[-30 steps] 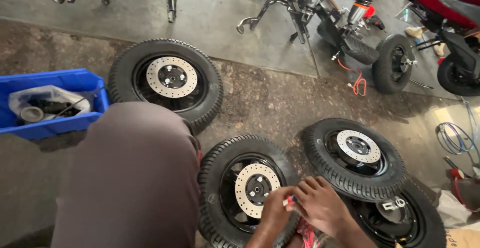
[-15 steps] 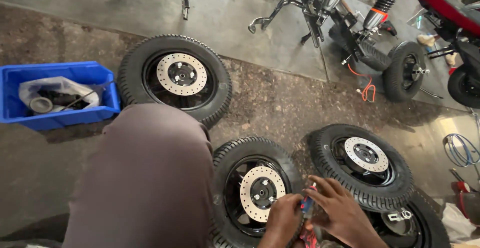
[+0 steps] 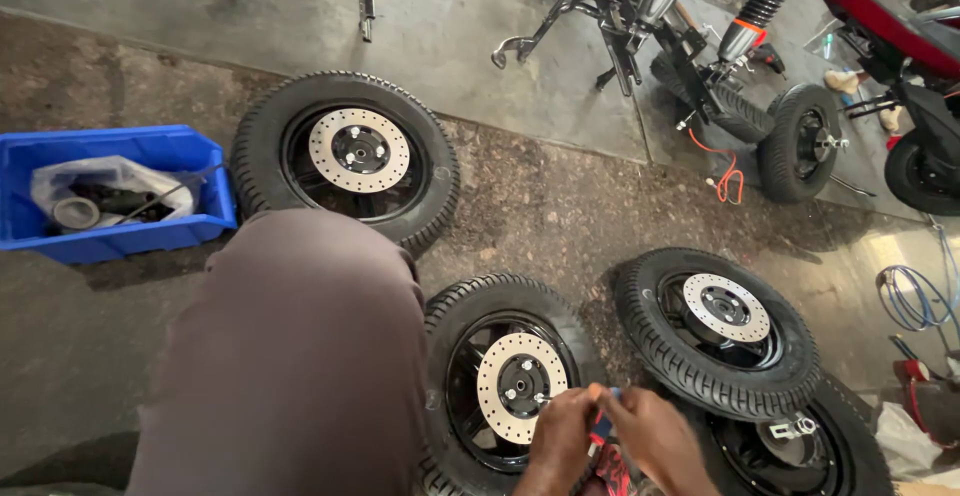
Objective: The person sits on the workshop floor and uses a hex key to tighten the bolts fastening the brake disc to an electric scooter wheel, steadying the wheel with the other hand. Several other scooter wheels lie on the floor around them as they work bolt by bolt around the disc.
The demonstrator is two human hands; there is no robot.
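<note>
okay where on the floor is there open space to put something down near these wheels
Bare rough floor lies between the far wheel, the near wheel and the right wheel. Another open patch sits in front of the blue bin, left of the knee. It is crowded at lower right, where both hands, left hand and right hand, work beside stacked wheels.

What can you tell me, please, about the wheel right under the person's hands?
The wheel lies flat on the rough floor: a black knobbly tyre on a black spoked rim, carrying a silvery drilled brake disc with bolts round a dark hub. The left hand and right hand meet over its lower right edge, gripping a small red and blue tool. The person's brown-clad knee hides its left edge. It looks whole and clean.
</note>
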